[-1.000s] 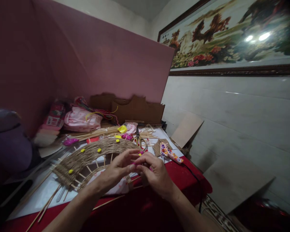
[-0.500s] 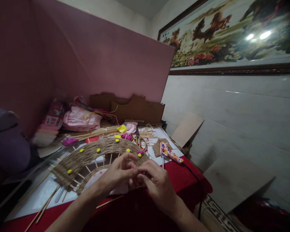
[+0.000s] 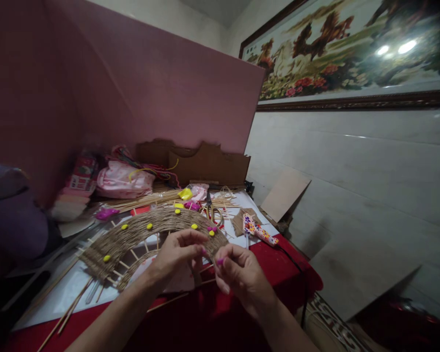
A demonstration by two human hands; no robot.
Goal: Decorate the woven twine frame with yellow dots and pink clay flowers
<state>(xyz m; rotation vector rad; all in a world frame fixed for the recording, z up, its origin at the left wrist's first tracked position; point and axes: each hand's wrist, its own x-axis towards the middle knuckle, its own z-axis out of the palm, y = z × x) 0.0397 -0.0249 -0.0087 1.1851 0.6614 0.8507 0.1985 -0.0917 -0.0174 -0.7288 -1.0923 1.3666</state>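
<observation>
Between thumb and fingertips, my right hand (image 3: 242,274) pinches a small magenta piece of clay (image 3: 220,262). My left hand (image 3: 183,254) is pinched too, with a smaller bit of magenta clay (image 3: 204,252) at its fingertips. Both hands are held over the near right part of a curved, twine-woven piece (image 3: 132,239) on sticks. Yellow clay dots (image 3: 149,226) are spaced along its band. Near its right end, magenta clay dots (image 3: 212,229) sit beside a yellow one. The hands partly cover a pale panel with pink spots (image 3: 183,278) below the weave.
Scissors (image 3: 209,208) lie behind the weave, near yellow clay (image 3: 185,194) and thin sticks (image 3: 150,199). A flower-patterned glue gun (image 3: 259,231) with a black cord rests at the right on cardboard. A red cloth (image 3: 286,264) covers the table. Cardboard (image 3: 212,164) stands at the back.
My hands were together at the fingertips and have moved slightly apart. A magenta piece now shows in each pinch. The woven piece has stayed in place.
</observation>
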